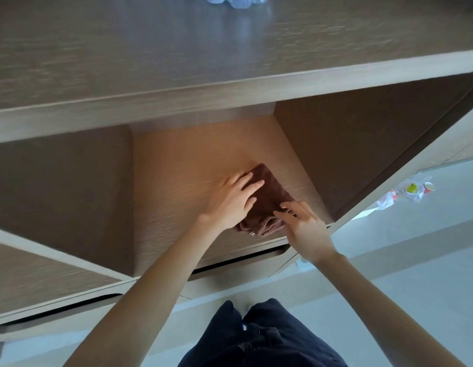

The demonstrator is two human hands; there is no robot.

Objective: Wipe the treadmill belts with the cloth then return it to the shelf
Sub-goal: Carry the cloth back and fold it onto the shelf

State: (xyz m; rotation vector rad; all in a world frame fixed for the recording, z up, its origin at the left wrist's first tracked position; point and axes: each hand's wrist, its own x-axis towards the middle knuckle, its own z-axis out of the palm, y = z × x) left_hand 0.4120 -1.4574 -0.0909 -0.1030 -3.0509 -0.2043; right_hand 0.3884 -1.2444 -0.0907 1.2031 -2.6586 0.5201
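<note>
A folded dark brown cloth (pixel 267 197) lies on the wooden floor of an open shelf compartment (pixel 177 165), near its front right. My left hand (pixel 234 200) rests flat on the cloth's left half with straight fingers. My right hand (pixel 304 226) touches the cloth's near right corner with its fingertips, the fingers slightly bent. The cloth's folded layers show at the front edge.
The wooden top of the unit (pixel 177 62) spreads above, with a crumpled pale blue thing (pixel 238 0) at its far edge. Dark side walls close in the compartment. A clear plastic bag and a red cup (pixel 412 190) lie on the pale floor at the right.
</note>
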